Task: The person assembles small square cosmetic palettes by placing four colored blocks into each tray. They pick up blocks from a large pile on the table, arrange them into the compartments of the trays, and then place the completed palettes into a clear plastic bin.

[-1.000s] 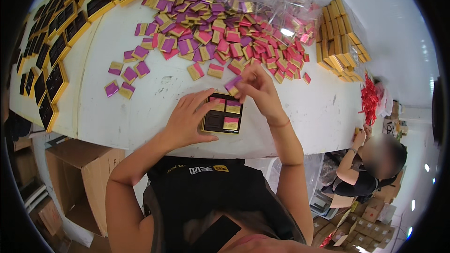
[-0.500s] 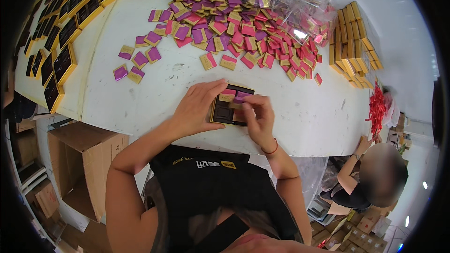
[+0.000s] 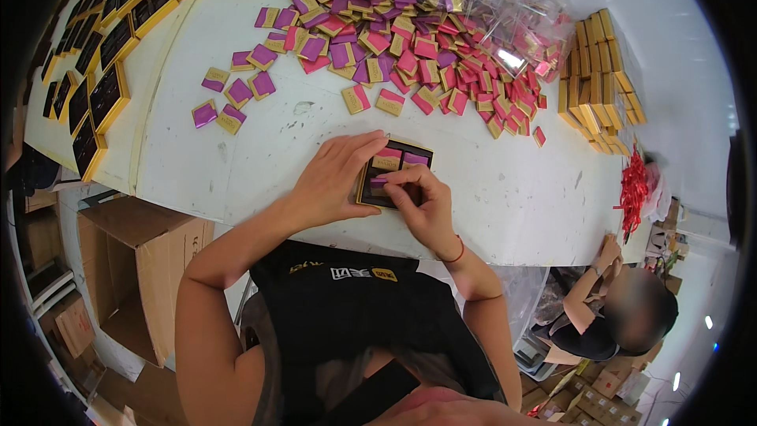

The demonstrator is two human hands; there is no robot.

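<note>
A small dark box with a gold edge (image 3: 426, 149) lies on the table in front of me. My left hand (image 3: 335, 177) grips its left side, fingers at the far edge and thumb at the near edge. Inside are dark square compartments. A pink-and-gold wrapped chocolate (image 3: 387, 159) fills the far left one and a purple-and-gold one (image 3: 415, 160) the far right. My right hand (image 3: 426, 202) is closed, pinching a purple wrapped chocolate (image 3: 379, 183) over the near left compartment. That hand covers most of the near right compartment.
A big heap of pink and purple wrapped chocolates (image 3: 426, 71) spreads beyond the box, with a clear plastic bag (image 3: 524, 20) over it. Rows of gold-edged dark trays (image 3: 108, 99) stand left, stacked gold boxes (image 3: 603, 87) right, beside red ribbons (image 3: 633, 189). A co-worker (image 3: 583, 315) sits right.
My right hand has moved left and nearer, from the far right compartment to the near left one. A purple chocolate now lies flat in the far right compartment. My left hand stays on the box.
</note>
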